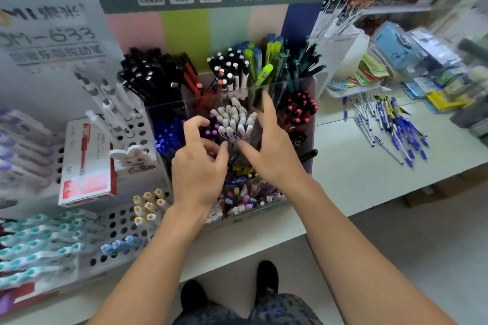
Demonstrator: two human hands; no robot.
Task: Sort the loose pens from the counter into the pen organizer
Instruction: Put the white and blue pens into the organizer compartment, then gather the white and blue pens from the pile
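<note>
Both hands over organizer's middle compartment: left hand (199,163) loosely curled, right hand (272,150) spread, neither gripping, squaring white-capped pens (233,120); loose pens (388,126) waiting at three o'clock on table (351,177).

A single wide-angle head view looks forward and steeply down, close over the pen organizer (295,103) at frame centre, the counter (356,174) stretching to the right edge

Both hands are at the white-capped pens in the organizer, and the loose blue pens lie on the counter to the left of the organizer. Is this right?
Not quite. The head view shows the loose blue pens on the counter to the right of the organizer, not the left. The rest holds: the left hand and right hand are both at the white-capped pens in the organizer.
</note>
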